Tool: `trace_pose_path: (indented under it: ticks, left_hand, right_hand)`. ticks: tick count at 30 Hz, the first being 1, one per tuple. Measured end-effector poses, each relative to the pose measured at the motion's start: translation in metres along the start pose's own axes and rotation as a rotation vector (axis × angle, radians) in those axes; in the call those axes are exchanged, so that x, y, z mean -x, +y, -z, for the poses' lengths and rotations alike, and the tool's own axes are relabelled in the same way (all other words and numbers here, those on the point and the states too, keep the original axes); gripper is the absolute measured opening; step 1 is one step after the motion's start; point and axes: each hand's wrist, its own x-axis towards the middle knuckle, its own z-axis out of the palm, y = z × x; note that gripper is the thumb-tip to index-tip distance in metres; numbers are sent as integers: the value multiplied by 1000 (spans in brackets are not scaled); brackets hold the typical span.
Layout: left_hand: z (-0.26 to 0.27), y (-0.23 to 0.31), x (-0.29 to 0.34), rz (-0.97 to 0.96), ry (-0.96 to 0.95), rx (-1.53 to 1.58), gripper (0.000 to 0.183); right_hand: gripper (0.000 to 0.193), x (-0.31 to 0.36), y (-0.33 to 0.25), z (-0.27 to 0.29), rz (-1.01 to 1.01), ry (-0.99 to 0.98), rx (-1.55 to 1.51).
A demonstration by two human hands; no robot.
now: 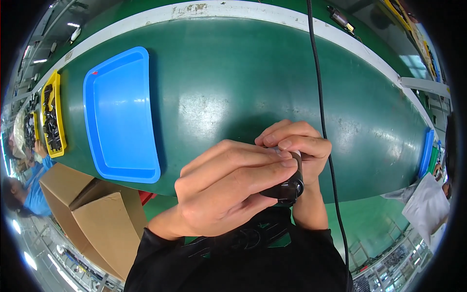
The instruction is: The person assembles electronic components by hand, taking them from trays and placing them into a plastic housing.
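Note:
Both hands meet over the green work surface (214, 63), close in front of my body. Between them is a dark brown-black, glossy, rounded part (288, 191), its lower end showing below my fingers. My left hand (228, 182) is closed, its fingers stretched together across the part's top and its thumb beneath. My right hand (304, 146) wraps the far side, with fingertips bent down close to the left fingertips. Something small and pale shows between the fingertips, too covered to name. Most of the part is hidden by my fingers.
A blue tray (154, 160) lies on the left, beyond it a yellow tray (59, 121) of black parts. An open cardboard box (104, 219) stands lower left. A black cable (318, 92) hangs down right of my hands. Other people work at both edges.

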Motion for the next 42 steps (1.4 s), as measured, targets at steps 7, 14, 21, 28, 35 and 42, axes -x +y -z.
trace_pose_path:
  ticks: [7,14,21,28,35,42]
  left_hand:
    - [3,3,1,17,0,-43,43]
    - [3,4,2,54,-10,15,40]
    - [5,7,-1,34,-33,-14,39]
    - [4,5,2,50,-7,9,39]
    - [5,4,2,4,-1,-45,39]
    - [8,6,0,6,-11,-33,38]
  right_hand:
    - [13,-5,-10,-4,-10,-63,291]
    - [15,-3,-8,-4,30,-38,198]
    - [34,1,-10,-6,-44,17,44]
    - [34,3,-7,-4,-41,-7,58]
    - [35,5,-12,-7,-129,19,101]
    - [36,5,-11,-7,-59,-11,132]
